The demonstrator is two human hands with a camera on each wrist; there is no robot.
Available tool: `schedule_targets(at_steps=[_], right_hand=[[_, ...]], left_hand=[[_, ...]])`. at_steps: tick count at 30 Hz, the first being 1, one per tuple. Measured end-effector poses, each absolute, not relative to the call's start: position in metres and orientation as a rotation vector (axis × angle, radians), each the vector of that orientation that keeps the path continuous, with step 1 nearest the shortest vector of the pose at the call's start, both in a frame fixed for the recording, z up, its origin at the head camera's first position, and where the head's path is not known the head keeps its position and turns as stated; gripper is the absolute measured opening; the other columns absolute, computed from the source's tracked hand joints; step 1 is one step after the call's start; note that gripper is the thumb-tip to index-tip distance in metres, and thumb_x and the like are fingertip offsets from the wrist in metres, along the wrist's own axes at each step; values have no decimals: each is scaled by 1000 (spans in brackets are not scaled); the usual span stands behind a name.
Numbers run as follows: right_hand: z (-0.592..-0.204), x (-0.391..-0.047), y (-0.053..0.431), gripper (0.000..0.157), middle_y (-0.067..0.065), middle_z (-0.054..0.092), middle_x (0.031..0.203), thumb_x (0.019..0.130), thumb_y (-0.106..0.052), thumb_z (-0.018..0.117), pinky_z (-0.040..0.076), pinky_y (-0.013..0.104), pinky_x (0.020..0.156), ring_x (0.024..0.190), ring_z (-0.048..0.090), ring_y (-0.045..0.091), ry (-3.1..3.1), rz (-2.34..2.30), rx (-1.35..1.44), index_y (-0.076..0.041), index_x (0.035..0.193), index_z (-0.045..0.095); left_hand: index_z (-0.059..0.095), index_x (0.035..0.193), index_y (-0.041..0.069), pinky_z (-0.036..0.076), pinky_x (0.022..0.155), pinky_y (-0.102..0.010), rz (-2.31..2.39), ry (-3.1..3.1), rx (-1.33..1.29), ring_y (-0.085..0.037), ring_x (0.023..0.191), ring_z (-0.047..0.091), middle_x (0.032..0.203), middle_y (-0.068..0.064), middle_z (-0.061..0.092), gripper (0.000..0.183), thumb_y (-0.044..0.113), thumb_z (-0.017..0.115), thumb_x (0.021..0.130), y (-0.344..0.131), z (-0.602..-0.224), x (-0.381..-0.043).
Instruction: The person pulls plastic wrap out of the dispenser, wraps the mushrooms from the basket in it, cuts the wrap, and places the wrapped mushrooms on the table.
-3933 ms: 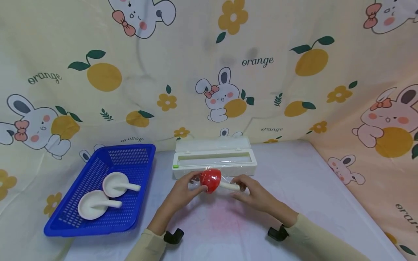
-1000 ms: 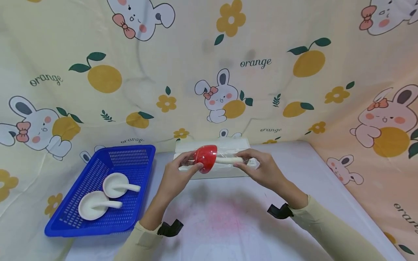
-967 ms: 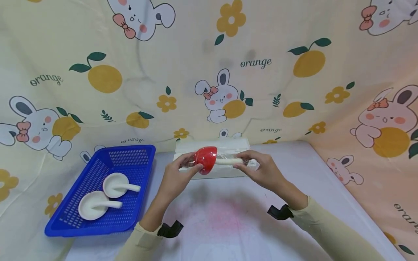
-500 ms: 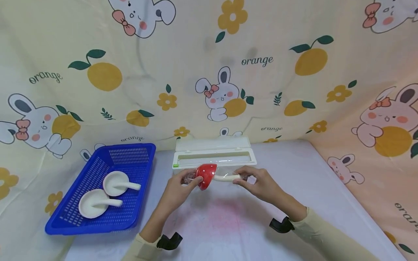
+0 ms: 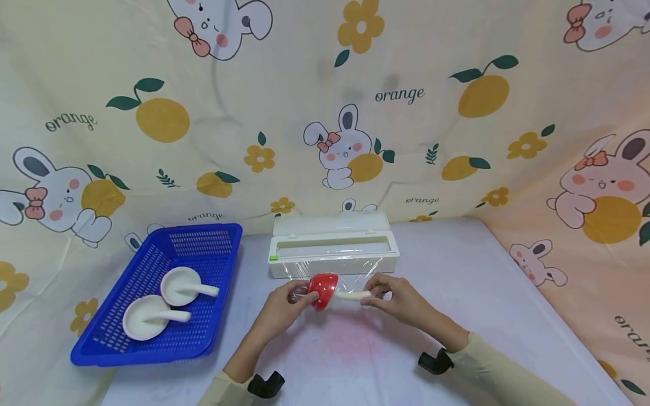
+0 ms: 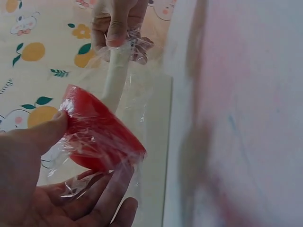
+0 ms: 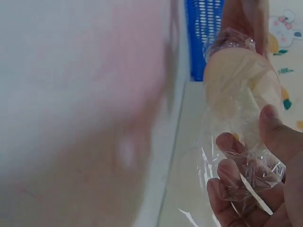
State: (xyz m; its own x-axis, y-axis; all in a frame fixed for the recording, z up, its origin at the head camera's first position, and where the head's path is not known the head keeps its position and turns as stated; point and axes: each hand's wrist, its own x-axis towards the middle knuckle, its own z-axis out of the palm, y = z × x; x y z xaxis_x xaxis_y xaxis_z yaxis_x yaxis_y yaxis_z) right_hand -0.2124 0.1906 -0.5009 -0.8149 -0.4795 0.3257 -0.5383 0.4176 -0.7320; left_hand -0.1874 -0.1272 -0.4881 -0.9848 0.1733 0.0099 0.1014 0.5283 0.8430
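Note:
A red ladle with white dots on its bowl and a white handle is held sideways above the table, wrapped in clear cling film. My left hand grips the bowl, thumb on the red outside and fingers beneath in the left wrist view, with film bunched around them. At the handle's end my right hand pinches the tip together with gathered film. Cling film stretches from the ladle up to a white film dispenser behind it, whose lid stands up. The right wrist view shows the ladle's pale inside.
On the left stands a blue plastic basket with two white ladles lying in it, bowls up. A white cloth covers the table. Behind hangs a patterned curtain with rabbits and oranges.
Both hands were raised in front of the dispenser a second ago. They have come down and toward me with the ladle, and film now shows stretched between it and the dispenser.

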Motion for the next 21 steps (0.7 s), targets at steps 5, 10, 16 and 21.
schedule_targets(at_steps=[5, 10, 16, 21], right_hand=[[-510, -219, 192, 23, -11, 77, 84, 89, -25, 89, 53, 30, 70, 79, 70, 5, -2659, 1386, 892, -16, 103, 73], [-521, -228, 192, 25, -10, 72, 81, 89, -22, 89, 53, 25, 66, 73, 64, 2, -2678, 1371, 886, -13, 104, 72], [-529, -238, 191, 23, -9, 71, 79, 90, -19, 89, 52, 22, 65, 70, 61, 1, -2693, 1348, 886, -10, 103, 72], [-533, -246, 190, 23, -7, 70, 80, 91, -19, 88, 52, 22, 64, 70, 59, 2, -2723, 1344, 854, -9, 104, 72]], left_hand=[[68, 140, 5, 63, 84, -41, 1449, 2678, 271, -27, 108, 74, 124, -12, 77, 59, 46, 78, 98, -128, -497, -195], [67, 139, 2, 63, 89, -44, 1420, 2689, 289, -29, 111, 74, 123, -13, 77, 59, 44, 78, 99, -126, -505, -201], [68, 140, 4, 63, 92, -47, 1411, 2713, 256, -31, 113, 73, 124, -14, 76, 58, 43, 78, 99, -123, -511, -209], [66, 143, 5, 60, 99, -50, 1411, 2722, 224, -34, 120, 71, 132, -17, 74, 60, 43, 79, 98, -121, -520, -217]])
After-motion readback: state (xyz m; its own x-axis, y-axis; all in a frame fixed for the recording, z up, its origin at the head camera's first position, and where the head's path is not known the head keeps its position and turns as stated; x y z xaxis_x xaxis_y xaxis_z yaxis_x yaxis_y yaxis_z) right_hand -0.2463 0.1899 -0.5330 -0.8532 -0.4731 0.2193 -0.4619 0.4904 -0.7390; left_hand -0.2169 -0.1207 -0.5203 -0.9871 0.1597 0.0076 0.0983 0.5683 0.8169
